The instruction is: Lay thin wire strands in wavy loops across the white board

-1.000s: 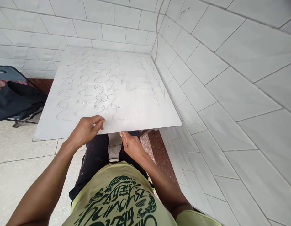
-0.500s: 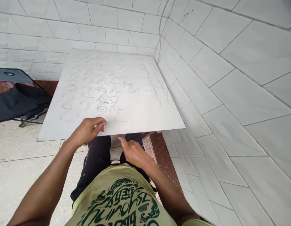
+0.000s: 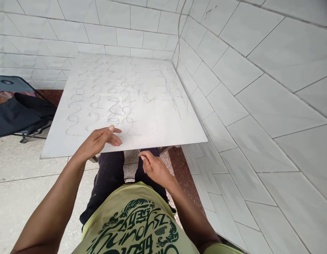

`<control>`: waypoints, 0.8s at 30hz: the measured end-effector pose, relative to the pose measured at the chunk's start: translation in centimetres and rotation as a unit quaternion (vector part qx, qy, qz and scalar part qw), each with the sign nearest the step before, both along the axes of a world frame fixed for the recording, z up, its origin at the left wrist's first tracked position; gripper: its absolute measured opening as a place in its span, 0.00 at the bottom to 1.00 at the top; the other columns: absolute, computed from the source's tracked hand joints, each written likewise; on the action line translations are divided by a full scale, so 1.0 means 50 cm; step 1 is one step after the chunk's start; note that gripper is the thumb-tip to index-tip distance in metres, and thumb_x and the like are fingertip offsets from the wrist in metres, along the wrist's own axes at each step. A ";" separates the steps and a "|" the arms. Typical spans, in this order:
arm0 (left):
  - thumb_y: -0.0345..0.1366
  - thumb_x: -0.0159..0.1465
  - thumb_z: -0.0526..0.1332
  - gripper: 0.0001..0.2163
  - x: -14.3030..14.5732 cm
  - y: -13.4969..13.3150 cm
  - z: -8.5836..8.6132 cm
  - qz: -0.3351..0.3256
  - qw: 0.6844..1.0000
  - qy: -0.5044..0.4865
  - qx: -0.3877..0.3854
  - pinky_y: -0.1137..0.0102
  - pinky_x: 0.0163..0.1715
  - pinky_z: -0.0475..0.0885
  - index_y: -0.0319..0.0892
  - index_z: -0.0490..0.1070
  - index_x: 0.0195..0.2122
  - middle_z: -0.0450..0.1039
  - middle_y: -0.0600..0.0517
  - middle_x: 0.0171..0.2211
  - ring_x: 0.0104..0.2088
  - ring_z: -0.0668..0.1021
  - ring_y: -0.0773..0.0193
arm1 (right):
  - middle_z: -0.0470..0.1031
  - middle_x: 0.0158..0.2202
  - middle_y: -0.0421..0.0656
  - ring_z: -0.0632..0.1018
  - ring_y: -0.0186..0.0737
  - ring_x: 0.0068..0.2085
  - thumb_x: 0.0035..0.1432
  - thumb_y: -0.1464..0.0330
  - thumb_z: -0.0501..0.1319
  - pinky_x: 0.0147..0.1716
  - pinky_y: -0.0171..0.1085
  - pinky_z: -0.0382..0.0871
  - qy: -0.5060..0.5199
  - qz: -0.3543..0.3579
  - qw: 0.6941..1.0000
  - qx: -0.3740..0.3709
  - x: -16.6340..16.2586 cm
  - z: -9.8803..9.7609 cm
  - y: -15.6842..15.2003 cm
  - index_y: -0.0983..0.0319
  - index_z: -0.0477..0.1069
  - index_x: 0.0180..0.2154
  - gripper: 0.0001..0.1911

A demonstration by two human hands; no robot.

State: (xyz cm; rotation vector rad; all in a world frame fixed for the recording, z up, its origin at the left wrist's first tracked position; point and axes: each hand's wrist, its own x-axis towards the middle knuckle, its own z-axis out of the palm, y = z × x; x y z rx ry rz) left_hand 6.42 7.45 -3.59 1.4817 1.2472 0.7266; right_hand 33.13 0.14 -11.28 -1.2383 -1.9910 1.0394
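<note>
My left hand (image 3: 104,137) hovers over the near edge of a white board (image 3: 168,128), fingers apart, with nothing visible in it. Just past the board's front edge, my right hand (image 3: 154,167) is closed, thumb against fingers, on a thin pale strand (image 3: 139,151) that sticks up from the pinch; whether it is wire or thread I cannot make out. Rows of thin wavy wire-like strands (image 3: 114,100) cover the left and middle of the board. Straighter, branching strands (image 3: 167,88) lie toward its right side.
White tiled walls (image 3: 258,106) meet behind the board and run close along its right side. A thin cable (image 3: 179,35) hangs down the corner. To the left stands a folding chair (image 3: 15,83) with dark cloth (image 3: 23,113) on it. My knees are under the board's front edge.
My left hand has gone from a pinch near the front edge to spread fingers. My right hand has shifted slightly right with the thin strand, away from the left hand.
</note>
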 end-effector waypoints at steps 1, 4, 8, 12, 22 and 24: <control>0.59 0.71 0.53 0.28 -0.001 -0.001 -0.003 0.011 0.999 -0.026 -0.017 0.58 0.47 0.78 0.38 0.77 0.51 0.84 0.42 0.39 0.41 0.84 0.52 | 0.71 0.23 0.34 0.75 0.37 0.24 0.76 0.64 0.48 0.32 0.34 0.68 0.026 -0.004 1.000 -0.018 0.003 -0.003 -0.001 0.60 0.68 0.53 0.14; 0.59 0.71 0.53 0.30 -0.003 -0.003 -0.013 0.030 0.996 -0.074 -0.050 0.56 0.48 0.78 0.36 0.75 0.55 0.83 0.39 0.41 0.41 0.84 0.51 | 0.69 0.21 0.31 0.71 0.33 0.20 0.76 0.60 0.49 0.27 0.32 0.66 0.117 -0.028 0.989 -0.085 0.010 -0.014 -0.005 0.59 0.68 0.52 0.15; 0.60 0.71 0.53 0.31 0.001 -0.009 -0.022 0.060 0.993 -0.082 -0.054 0.54 0.48 0.78 0.33 0.75 0.54 0.83 0.37 0.42 0.41 0.84 0.50 | 0.68 0.18 0.30 0.69 0.32 0.18 0.74 0.56 0.52 0.30 0.35 0.72 0.244 -0.057 0.957 -0.146 0.028 -0.021 -0.001 0.60 0.69 0.49 0.16; 0.62 0.68 0.55 0.31 0.009 -0.020 -0.032 0.095 0.992 -0.068 -0.050 0.55 0.47 0.79 0.34 0.77 0.51 0.83 0.40 0.39 0.40 0.84 0.51 | 0.66 0.15 0.29 0.68 0.33 0.17 0.72 0.55 0.57 0.36 0.40 0.76 0.333 -0.096 0.927 -0.146 0.060 -0.010 0.015 0.60 0.71 0.46 0.15; 0.61 0.66 0.61 0.29 -0.006 -0.038 -0.086 0.099 0.991 -0.019 -0.087 0.60 0.46 0.80 0.37 0.78 0.50 0.84 0.43 0.39 0.39 0.84 0.53 | 0.72 0.18 0.33 0.71 0.36 0.16 0.70 0.54 0.56 0.24 0.36 0.69 0.277 -0.218 0.925 -0.140 0.204 -0.035 0.090 0.59 0.69 0.43 0.15; 0.61 0.65 0.62 0.28 -0.015 -0.041 -0.094 0.100 0.991 -0.001 -0.086 0.61 0.47 0.79 0.39 0.77 0.50 0.84 0.44 0.40 0.40 0.84 0.53 | 0.73 0.19 0.34 0.72 0.37 0.17 0.71 0.58 0.54 0.22 0.34 0.65 0.157 -0.252 0.946 -0.129 0.234 -0.033 0.106 0.59 0.68 0.42 0.11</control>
